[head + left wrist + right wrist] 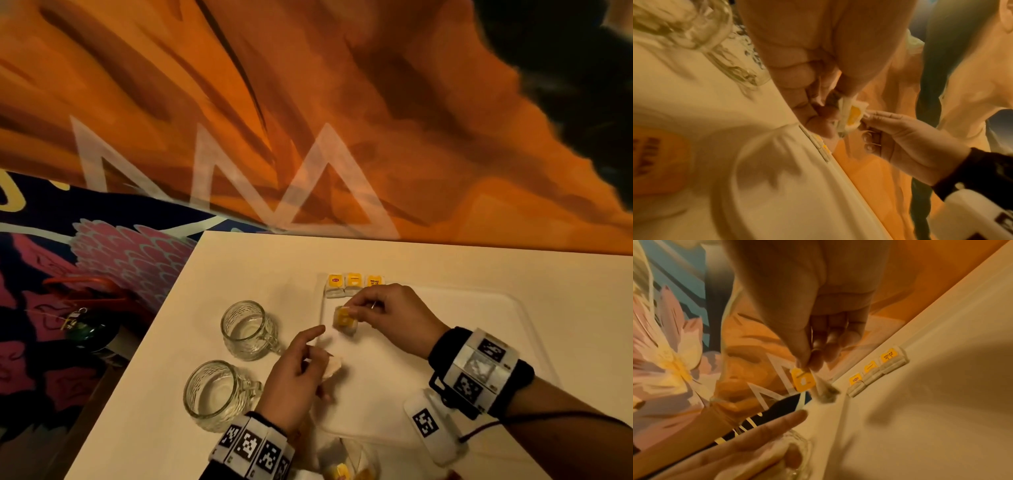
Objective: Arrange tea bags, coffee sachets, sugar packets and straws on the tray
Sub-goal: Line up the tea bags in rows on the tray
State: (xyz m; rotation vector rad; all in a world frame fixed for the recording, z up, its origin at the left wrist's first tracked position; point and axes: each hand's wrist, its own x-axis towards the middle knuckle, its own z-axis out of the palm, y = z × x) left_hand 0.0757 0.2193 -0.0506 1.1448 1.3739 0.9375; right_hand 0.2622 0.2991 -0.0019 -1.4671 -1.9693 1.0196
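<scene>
At the tray's far-left corner: three tea bags (pixel 352 284), flat paper sachets with yellow tags, laid edge to edge in a row, likely to start a tidy line. Tray (pixel 496 308): white, smooth, shallow rim, on a pale tabletop (pixel 260 260). Right hand (pixel 390 313): narrow fingertip grip on a fourth tea bag (pixel 345 321), held just above the tray below the row. Left hand (pixel 294 373): forefinger extended, other fingers apparently curled round a pale packet (pixel 331 368), blurred. Two ribbed glass mugs (pixel 245 329) stand left, empty.
</scene>
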